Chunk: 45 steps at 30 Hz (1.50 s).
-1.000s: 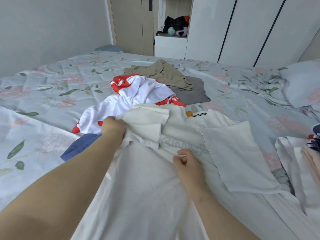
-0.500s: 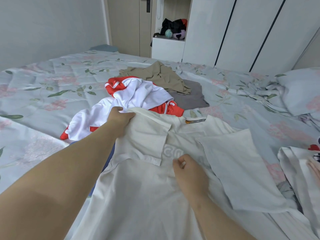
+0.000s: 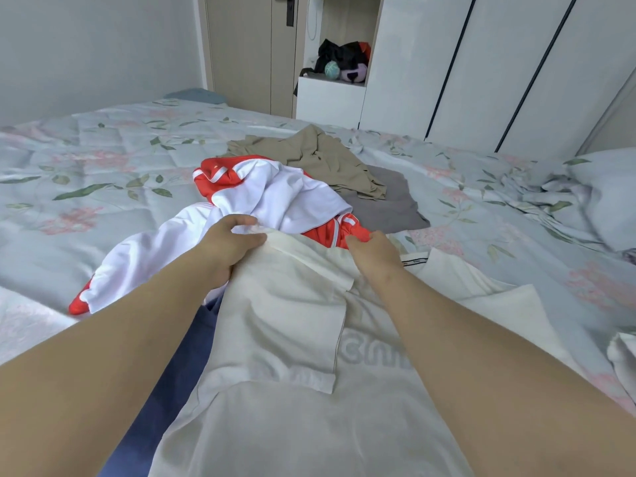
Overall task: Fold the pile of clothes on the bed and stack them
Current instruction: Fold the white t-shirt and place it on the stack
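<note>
Step in hand: folding the shirt (image 3: 292, 339), side panels stage. The shirt is lying flat on the bed (image 3: 103, 160) right in front of the person, print up, w/ its left side + sleeve turned in over the middle. L hand (image 3: 234, 246) is gripping the shirt's top edge at the fold, fingers curled round the cloth. R hand (image 3: 375, 249) is pinching the top edge next to the collar, by the look of it; its fingertips are partly hidden, so not 100% sure. The hands are sitting apart, one at each end of the folded strip, prob. squaring the fold at the shoulder.

The rest of the pile is waiting just beyond the shirt's collar: a red-and-white jacket (image 3: 275, 197) is touching it, w/ a tan garment (image 3: 320, 160) and a grey garment (image 3: 389, 201) lying behind that. A blue garment (image 3: 172, 373) is poking out from under the shirt's left side.

Nxt move, imo: turning the shirt's right sleeve + side in to match, then bringing the hem up to the collar. It's calling for even edges & not dragging the jacket along.
</note>
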Each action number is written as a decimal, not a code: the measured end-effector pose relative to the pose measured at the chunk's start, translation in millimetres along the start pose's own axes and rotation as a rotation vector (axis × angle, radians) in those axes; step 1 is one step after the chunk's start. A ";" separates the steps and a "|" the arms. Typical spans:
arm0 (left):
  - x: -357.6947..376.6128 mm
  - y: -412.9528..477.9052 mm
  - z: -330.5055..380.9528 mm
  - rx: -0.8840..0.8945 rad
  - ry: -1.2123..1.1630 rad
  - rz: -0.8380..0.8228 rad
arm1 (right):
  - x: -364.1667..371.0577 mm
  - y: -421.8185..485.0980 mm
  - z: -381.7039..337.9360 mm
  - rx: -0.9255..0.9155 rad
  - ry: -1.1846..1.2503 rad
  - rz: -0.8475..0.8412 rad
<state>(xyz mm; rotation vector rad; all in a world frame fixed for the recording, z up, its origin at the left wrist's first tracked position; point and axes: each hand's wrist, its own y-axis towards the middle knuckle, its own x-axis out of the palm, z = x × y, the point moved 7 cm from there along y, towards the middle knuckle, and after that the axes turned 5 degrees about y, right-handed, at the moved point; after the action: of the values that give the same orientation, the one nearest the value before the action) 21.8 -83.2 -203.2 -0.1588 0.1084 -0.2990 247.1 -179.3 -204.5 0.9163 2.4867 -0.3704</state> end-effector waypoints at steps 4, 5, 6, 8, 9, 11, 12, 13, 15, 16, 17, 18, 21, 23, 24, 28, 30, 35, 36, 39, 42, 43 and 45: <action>-15.1 12.7 10.6 0.060 -0.106 0.079 | 15.5 13.4 -1.6 0.031 -0.215 -0.250; -24.1 16.9 13.5 0.111 -0.058 0.146 | 12.0 17.4 -9.7 -0.053 -0.251 -0.217; -31.8 18.3 17.3 0.160 -0.001 0.216 | 5.3 18.0 -21.0 -0.156 -0.218 -0.133; -41.6 19.3 21.8 0.227 0.046 0.345 | -10.9 16.7 -38.5 -0.328 -0.027 0.074; -43.4 20.3 20.9 0.237 0.056 0.394 | -12.2 15.9 -41.7 -0.361 0.059 0.115; -42.4 23.2 13.7 0.181 0.175 0.437 | 7.5 15.7 -38.4 -0.321 0.087 -0.029; -40.2 25.2 7.0 0.120 0.261 0.411 | 21.1 14.1 -31.3 -0.281 0.055 -0.129; -37.5 26.3 -1.9 0.053 0.310 0.352 | 29.4 12.5 -24.0 -0.252 0.039 -0.175; -33.0 21.2 -12.6 -0.018 0.309 0.228 | 26.9 3.6 -17.3 -0.277 -0.034 -0.104; -33.3 17.8 -10.0 -0.002 0.298 0.222 | 19.5 -2.0 -17.0 -0.314 -0.083 -0.007; -35.9 14.3 -3.7 0.042 0.296 0.268 | 11.7 -9.1 -18.2 -0.348 -0.098 0.084; -41.2 11.4 3.1 0.091 0.280 0.355 | 6.7 -17.6 -20.8 -0.371 -0.086 0.141; -44.1 5.2 12.3 0.108 0.126 0.452 | 10.9 -43.1 -28.6 -0.446 -0.065 0.135; -29.2 4.9 8.7 0.037 0.128 0.275 | 17.1 -58.7 -27.4 -0.457 -0.095 0.110; -23.1 2.6 4.0 -0.006 0.152 0.190 | 18.3 -67.8 -26.4 -0.452 -0.124 0.108; -22.8 -32.5 -14.9 -0.134 0.173 0.070 | 17.7 -107.2 -17.3 -0.402 -0.259 0.137; -25.3 -53.6 -26.4 -0.228 0.108 -0.008 | 16.3 -135.1 -18.3 -0.388 -0.288 0.140; -36.7 -94.9 -23.6 -0.311 -0.061 -0.068 | 44.2 -198.3 -37.2 -0.419 -0.227 -0.039; -42.2 -99.2 -21.9 -0.317 -0.078 -0.065 | 54.7 -206.4 -39.8 -0.399 -0.193 -0.095; -59.9 -108.1 -20.0 -0.337 -0.052 -0.042 | 81.5 -222.7 -39.5 -0.236 -0.172 -0.229; -71.5 -111.2 -17.0 -0.339 -0.012 -0.016 | 89.9 -228.2 -36.7 -0.179 -0.345 -0.237; -72.7 -109.2 -16.2 -0.339 -0.006 -0.008 | 89.9 -228.2 -36.0 -0.166 -0.369 -0.233; -70.0 -104.8 -15.3 -0.344 0.009 -0.003 | 88.8 -224.3 -32.8 -0.137 -0.336 -0.249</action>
<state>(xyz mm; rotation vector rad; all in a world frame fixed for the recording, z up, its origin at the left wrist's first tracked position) -76.5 -163.1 -194.5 -0.4985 0.1680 -0.2825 27.6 -284.7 -201.3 0.4471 2.2813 -0.3927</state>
